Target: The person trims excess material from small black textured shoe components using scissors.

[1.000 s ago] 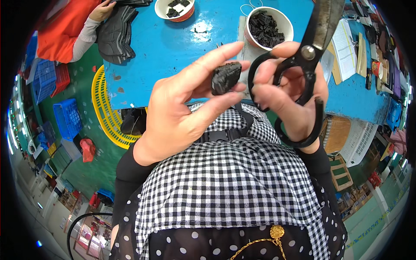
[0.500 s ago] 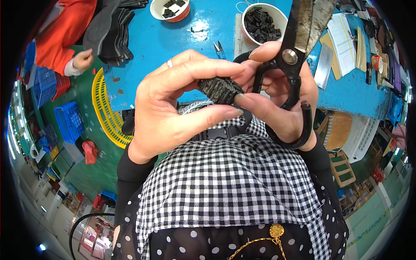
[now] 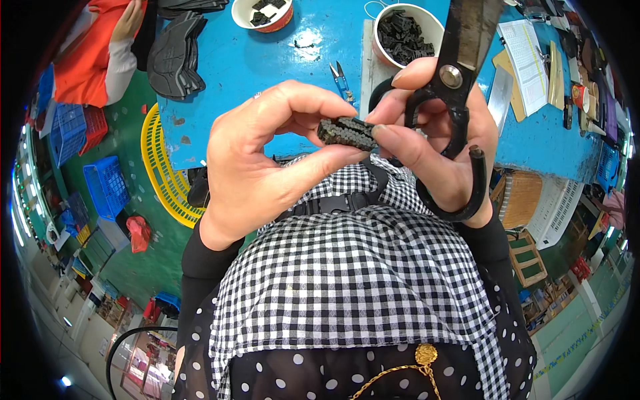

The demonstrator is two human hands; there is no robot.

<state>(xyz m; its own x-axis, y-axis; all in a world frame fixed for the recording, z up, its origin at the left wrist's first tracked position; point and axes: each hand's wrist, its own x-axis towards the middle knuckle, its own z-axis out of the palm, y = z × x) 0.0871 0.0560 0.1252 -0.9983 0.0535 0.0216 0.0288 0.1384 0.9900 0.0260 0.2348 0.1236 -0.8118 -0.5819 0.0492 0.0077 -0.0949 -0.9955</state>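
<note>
Between my hands is a small stack of black, rough-textured strips (image 3: 348, 135), tilted so its layered edges and a gap between layers show. My left hand (image 3: 257, 160) pinches its left end between thumb and fingers. My right hand (image 3: 427, 143) grips the right end with the thumb and fingertips. Large black-handled scissors (image 3: 451, 76) also sit in my right hand, their handle loops around the fingers and their worn blades pointing up and away. Some right fingers are hidden behind the handles.
On the blue table (image 3: 267, 60) are a bowl of black pieces (image 3: 407, 40), a smaller bowl (image 3: 261, 15) and small thread snips (image 3: 340, 79). Dark cut shapes (image 3: 175, 57) are stacked at left, near a co-worker's orange-red sleeve (image 3: 93, 60). A yellow basket (image 3: 160, 177) stands below.
The black stack has been turned, now showing its layered edges and a gap. My right hand and the scissors shifted slightly right. The co-worker's hand moved up and away.
</note>
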